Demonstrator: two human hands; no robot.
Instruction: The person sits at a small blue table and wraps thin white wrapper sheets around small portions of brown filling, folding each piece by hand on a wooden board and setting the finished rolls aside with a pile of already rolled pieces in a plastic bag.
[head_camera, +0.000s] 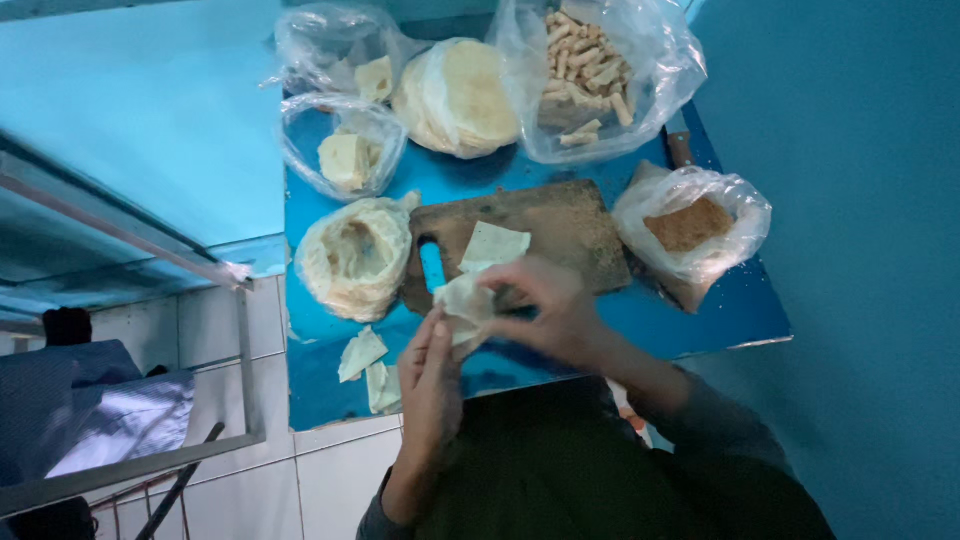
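Both hands meet over the near edge of the blue tabletop (700, 310) and hold one pale dough sheet (462, 300) between them. The left hand (432, 385) stands upright with fingers straight against the sheet, while the right hand (550, 315) curls over it from the right – fingers pinched on its top. Just behind lies a wooden cutting board (560, 225) with another cut sheet (493, 246) on it – bags of wrappers and rolled pieces crowd the far edge.

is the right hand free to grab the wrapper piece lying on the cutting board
Probably not yet: the right hand and left hand both pinch a folded wrapper. The wrapper piece lies uncovered on the cutting board, just beyond the fingers.
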